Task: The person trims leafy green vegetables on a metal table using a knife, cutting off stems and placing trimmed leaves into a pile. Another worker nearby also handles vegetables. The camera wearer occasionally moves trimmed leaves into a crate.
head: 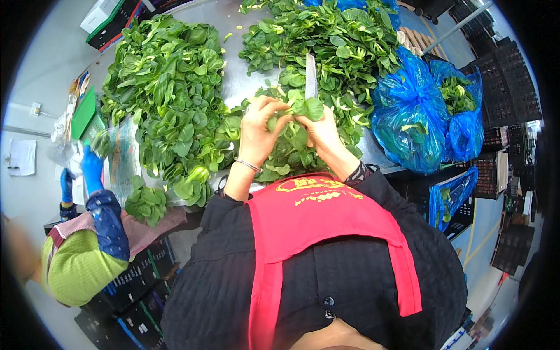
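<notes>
A small head of leafy greens, probably bok choy, is pinched in the fingertips of my left hand. My right hand meets it from the other side and grips a knife. The broad steel blade points away from me, and the handle is hidden by my fingers and the leaves. Loose leaves and cut stems lie beneath both hands. Beyond them spreads a heap of greens. To the left is a larger pile of whole heads.
A metal table bears the piles. Blue plastic bags of greens stand at its right edge. On the left, a co-worker's blue-gloved hand is beside a clear bag and a green tray. Black crates are stacked at right.
</notes>
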`<state>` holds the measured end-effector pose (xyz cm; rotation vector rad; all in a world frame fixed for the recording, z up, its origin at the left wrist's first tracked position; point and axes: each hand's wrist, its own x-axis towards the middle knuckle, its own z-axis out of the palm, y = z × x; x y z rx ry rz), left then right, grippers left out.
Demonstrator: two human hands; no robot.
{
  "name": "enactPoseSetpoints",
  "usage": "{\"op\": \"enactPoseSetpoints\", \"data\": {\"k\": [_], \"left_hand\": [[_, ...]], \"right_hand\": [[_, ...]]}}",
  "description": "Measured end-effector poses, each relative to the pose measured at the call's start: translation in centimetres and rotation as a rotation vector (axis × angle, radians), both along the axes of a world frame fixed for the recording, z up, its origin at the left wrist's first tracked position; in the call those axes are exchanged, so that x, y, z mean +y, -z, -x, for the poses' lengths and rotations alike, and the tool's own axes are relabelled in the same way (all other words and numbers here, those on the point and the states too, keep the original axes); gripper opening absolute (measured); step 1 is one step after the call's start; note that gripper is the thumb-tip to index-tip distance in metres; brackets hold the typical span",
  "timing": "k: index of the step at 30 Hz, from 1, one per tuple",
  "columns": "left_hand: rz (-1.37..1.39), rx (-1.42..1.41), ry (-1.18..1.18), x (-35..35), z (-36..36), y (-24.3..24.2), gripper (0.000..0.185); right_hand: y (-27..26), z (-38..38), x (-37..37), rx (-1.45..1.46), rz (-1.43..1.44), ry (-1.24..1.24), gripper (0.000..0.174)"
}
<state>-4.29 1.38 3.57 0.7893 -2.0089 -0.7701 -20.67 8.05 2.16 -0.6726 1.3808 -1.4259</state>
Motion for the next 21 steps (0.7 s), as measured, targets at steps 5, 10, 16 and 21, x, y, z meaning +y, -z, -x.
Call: {"op": "enactPoseSetpoints", "data": {"k": [5, 10, 16, 21], "left_hand": [[-0.079, 0.088, -0.073, 0.3, 0.6, 0.7, 0.013], [-0.791, 0.704, 0.064, 0.5, 0.1, 1.4, 0.011], [-0.341, -0.079, -0.145, -1.9, -3.6, 1.4, 0.048], [-0.235, 0.155, 0.098, -0.4, -2.1, 1.3, 0.05]], "right_hand": [[-0.2, 0.1, 0.0, 0.028, 0.07, 0.023, 0.023], [0.2, 0.3, 0.0, -0.189, 0.003, 0.088, 0.023], [1.4, 2.6, 0.2, -0.681, -0.06, -0.095, 0.029], [2.1, 1.7, 0.1, -0.801, -0.086, -0.191, 0.034]]}}
